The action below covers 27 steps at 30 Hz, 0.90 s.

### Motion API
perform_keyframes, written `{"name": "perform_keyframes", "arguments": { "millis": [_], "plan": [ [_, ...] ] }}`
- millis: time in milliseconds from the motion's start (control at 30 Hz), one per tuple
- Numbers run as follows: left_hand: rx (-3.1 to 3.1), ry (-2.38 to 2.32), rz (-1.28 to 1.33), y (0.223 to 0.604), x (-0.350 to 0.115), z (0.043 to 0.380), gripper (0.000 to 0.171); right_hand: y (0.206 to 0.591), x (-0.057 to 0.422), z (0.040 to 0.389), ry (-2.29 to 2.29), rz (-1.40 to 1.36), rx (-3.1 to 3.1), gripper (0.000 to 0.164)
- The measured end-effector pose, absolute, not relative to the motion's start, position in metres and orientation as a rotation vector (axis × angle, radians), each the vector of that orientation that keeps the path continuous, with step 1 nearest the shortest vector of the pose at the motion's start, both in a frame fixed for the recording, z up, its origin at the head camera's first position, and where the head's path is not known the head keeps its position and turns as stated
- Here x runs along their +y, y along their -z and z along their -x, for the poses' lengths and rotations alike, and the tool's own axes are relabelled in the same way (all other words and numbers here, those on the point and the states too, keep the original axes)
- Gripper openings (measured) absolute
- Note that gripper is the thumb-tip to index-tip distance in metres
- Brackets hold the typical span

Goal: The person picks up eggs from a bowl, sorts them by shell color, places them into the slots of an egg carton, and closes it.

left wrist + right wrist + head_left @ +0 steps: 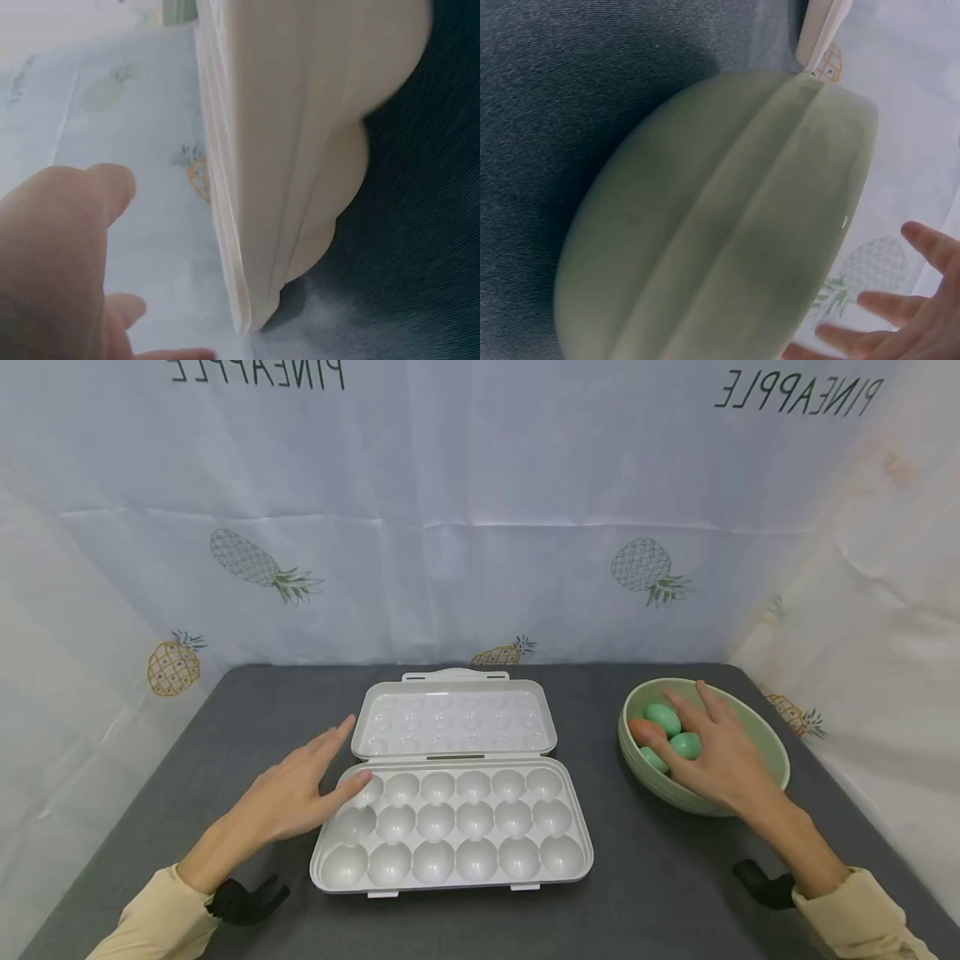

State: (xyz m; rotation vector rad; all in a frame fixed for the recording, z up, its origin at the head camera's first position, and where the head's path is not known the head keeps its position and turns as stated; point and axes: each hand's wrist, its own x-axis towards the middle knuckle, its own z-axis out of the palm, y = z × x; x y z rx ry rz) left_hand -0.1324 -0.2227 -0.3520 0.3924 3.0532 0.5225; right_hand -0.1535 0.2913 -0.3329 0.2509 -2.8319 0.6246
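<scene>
A white egg tray (455,883) lies with its hinged lid (453,693) folded back, its rows of round cups bare. My left hand (296,789) hovers at the tray's left side, fingers straight and thumb over a back-left cup. On the right stands a pale green bowl (776,752) holding several eggs, among them a green egg (663,718) and an orange egg (645,732). Above the bowl my right hand (716,756) is spread, fingers extended over the eggs. The right wrist view shows the bowl's outer wall (705,217) and these spread fingers (892,306), but no egg.
Dark grey cloth covers the table (645,893). Behind it hangs a white curtain (480,460) printed with pineapples, with more pale fabric along both sides. Black wrist straps (247,902) sit at the cuffs of cream sleeves.
</scene>
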Motion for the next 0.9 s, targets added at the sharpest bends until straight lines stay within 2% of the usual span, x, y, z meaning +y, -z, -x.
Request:
{"name": "perform_keyframes", "arguments": {
  "millis": [167,367,567,900],
  "plan": [
    [3.009,-0.581,-0.417,0.355,-0.225,0.107,0.092,0.337,0.3,0.155,-0.746,-0.375,-2.707,0.058],
    [2.956,-0.646,-0.398,0.364,-0.229,0.076,0.103,0.335,0.313,0.158,-0.888,-0.399,-2.726,0.048],
    [2.979,-0.731,-0.458,0.38,-0.228,0.058,0.107,0.335,0.332,0.16,-1.046,-0.35,-2.815,0.052],
    [2.788,-0.964,-0.521,0.394,-0.236,0.055,0.106,0.333,0.344,0.161,-1.28,-0.352,-2.856,0.056]
  ]
}}
